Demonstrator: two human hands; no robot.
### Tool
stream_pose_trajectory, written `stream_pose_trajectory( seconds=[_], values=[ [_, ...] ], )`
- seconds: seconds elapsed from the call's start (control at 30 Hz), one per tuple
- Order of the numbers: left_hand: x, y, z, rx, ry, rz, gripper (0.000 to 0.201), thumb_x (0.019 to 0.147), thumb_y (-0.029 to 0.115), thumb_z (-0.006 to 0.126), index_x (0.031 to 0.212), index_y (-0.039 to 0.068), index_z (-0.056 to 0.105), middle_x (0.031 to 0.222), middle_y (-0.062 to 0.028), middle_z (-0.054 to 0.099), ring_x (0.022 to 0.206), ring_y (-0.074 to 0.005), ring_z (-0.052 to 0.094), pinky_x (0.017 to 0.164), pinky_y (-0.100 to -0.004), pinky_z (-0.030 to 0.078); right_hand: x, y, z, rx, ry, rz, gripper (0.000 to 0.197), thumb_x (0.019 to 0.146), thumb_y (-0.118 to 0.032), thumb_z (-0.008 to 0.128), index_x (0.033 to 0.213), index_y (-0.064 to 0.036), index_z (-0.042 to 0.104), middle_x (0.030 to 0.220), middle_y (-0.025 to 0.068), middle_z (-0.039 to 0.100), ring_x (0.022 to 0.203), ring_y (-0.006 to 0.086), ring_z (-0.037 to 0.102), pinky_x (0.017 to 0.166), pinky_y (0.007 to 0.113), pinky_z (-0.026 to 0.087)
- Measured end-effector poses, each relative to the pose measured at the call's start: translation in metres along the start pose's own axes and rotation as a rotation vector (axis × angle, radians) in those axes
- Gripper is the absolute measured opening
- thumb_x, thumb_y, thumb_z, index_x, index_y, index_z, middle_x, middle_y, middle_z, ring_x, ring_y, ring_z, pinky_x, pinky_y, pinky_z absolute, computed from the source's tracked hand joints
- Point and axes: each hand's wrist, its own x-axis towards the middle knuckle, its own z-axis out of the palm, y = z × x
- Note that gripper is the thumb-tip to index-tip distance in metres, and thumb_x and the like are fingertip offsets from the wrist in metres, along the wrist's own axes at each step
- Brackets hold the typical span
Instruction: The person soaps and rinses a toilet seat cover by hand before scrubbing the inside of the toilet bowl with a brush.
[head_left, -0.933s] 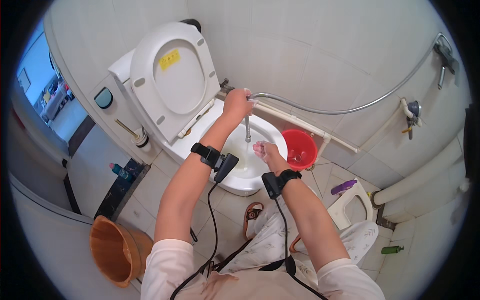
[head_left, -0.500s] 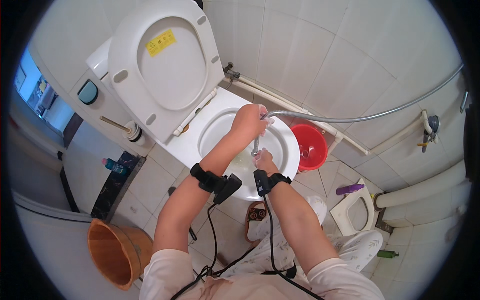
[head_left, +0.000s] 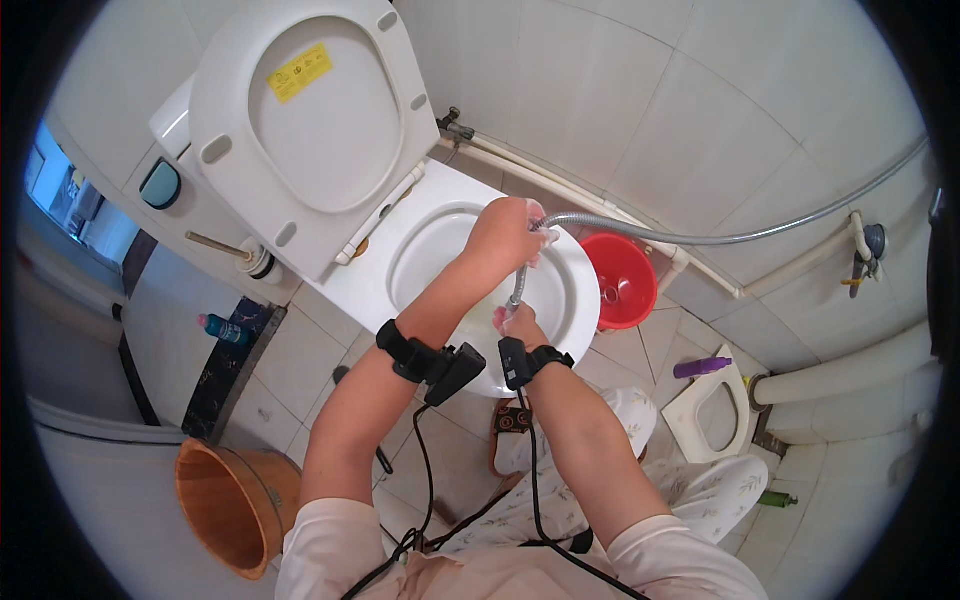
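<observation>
"Silver metal hose (head_left: pixel 660 238), one: where is it held?"

"In the left hand (head_left: pixel 505 235), fingers curled round it. Its long run leaves to the right of the hands; its short free end hangs below that grip, toward the right hand (head_left: pixel 520 325)."

"Right hand, condition?"

"Just below the left, fingers at the hose end. Whether they wrap it or merely lie under it is not possible to say. White patches on the fingers of both hands, suds by the look of them."

"Item beneath?"

"White toilet bowl (head_left: pixel 578 305), directly under both hands; seat (head_left: pixel 222 110) raised, up and to the left of them."

"Handling notes?"

"Three, by judgement. First: a firm left grip close to the end, since soapy skin would likely slip on smooth metal and a springy hose may swing. Second: hose end pointed down, well inside the rim, so that any water drops into the bowl; whether water runs is too small to tell. Third: both wrists high, as each wears a black strap device (head_left: pixel 465 375) with a cable (head_left: pixel 428 470), best left dry."

"Neighbouring stock?"

"Red bucket (head_left: pixel 632 262), right of the hands, just beside the bowl: a sideways stray of the hose end could splash it. Toilet brush (head_left: pixel 262 262), left of the hands, well apart."
</observation>
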Motion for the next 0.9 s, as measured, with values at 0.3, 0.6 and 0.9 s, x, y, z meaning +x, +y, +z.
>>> stream_pose_trajectory(
  seconds=[0.3, 0.6, 0.9],
  values=[
    [0.003, -0.007, -0.007, 0.01, 0.031, -0.036, 0.022, 0.071, 0.009, 0.065, 0.083, -0.008, 0.056, 0.06, -0.0091, 0.057, 0.049, -0.014, 0.057, 0.048, -0.0264, 0.045, 0.012, -0.029, 0.005, -1.272, 0.203, -0.546, 0.018, 0.071, -0.018, 0.059, 0.075, -0.0005, 0.055, 0.07, 0.0177, 0.058, 0.066, 0.0337, 0.057, 0.063, 0.038, 0.046],
    [0.031, -0.017, 0.014, 0.474, 0.125, 0.319, 0.023, 0.062, 0.024, 0.068, 0.063, 0.003, 0.059, 0.056, -0.0134, 0.055, 0.057, -0.0307, 0.055, 0.054, -0.0392, 0.043, -0.061, -0.204, -0.044, -0.723, -0.178, -0.165, 0.016, 0.08, -0.018, 0.056, 0.089, -0.0038, 0.057, 0.071, 0.007, 0.061, 0.056, 0.0137, 0.06, 0.047, 0.027, 0.047],
    [0.033, -0.067, -0.003, 0.362, 0.002, 0.135, 0.02, 0.067, 0.011, 0.065, 0.058, -0.003, 0.054, 0.051, -0.0133, 0.055, 0.042, -0.02, 0.057, 0.04, -0.0303, 0.045, -0.216, -0.375, -0.288, -0.567, 0.258, -0.409, 0.022, 0.081, -0.025, 0.053, 0.087, -0.0051, 0.058, 0.075, 0.005, 0.062, 0.065, 0.0121, 0.06, 0.054, 0.024, 0.047]
  ],
)
